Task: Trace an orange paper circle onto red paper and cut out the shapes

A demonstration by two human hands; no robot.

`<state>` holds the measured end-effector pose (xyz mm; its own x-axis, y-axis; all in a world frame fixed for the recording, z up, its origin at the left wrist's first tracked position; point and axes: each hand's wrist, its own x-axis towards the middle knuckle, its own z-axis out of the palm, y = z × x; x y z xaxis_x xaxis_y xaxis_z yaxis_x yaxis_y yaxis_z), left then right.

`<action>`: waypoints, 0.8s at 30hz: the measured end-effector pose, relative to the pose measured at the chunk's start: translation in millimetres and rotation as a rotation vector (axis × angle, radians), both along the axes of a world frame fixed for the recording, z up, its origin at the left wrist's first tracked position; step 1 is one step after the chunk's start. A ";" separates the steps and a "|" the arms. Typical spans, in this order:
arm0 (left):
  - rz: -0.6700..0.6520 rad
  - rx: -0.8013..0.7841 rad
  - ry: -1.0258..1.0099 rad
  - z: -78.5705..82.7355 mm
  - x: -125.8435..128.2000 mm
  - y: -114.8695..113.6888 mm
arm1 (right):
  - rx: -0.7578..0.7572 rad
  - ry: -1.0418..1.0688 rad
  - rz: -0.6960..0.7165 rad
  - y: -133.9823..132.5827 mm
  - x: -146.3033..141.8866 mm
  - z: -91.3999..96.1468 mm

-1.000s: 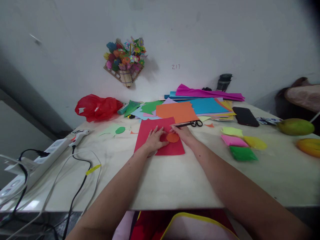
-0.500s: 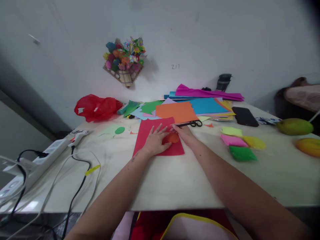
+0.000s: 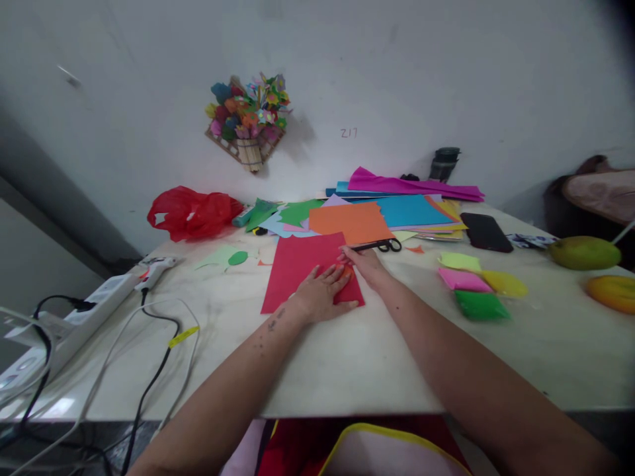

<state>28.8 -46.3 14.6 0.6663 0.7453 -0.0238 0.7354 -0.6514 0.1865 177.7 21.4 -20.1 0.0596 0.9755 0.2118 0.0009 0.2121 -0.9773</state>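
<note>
My left hand [image 3: 322, 294] lies flat with fingers spread on a red sheet [image 3: 302, 264]. Under its fingers is an orange round piece [image 3: 349, 271], mostly covered. At the sheet's right edge, my right hand [image 3: 364, 261] has thumb and fingers pinched together beside the orange piece; what they hold is too small to make out. Just behind that hand lie black-handled scissors [image 3: 389, 245]. Past the red sheet is an orange sheet [image 3: 347, 221] with a scalloped edge.
Coloured sheets, including a blue sheet [image 3: 411, 210], are stacked at the back. A red plastic bag [image 3: 193, 215] and green oval [image 3: 237, 258] are left; a power strip [image 3: 94, 307] trails cables. Right are clay packets [image 3: 481, 304], a phone [image 3: 486, 231] and fruit [image 3: 585, 252].
My left hand has slid down and to the right over the red sheet, now covering most of the orange round piece. My right hand has stayed in nearly the same spot.
</note>
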 end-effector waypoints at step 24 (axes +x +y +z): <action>0.027 0.217 -0.017 2.7 2.6 -4.7 | 0.002 -0.002 -0.097 -6.1 4.0 11.6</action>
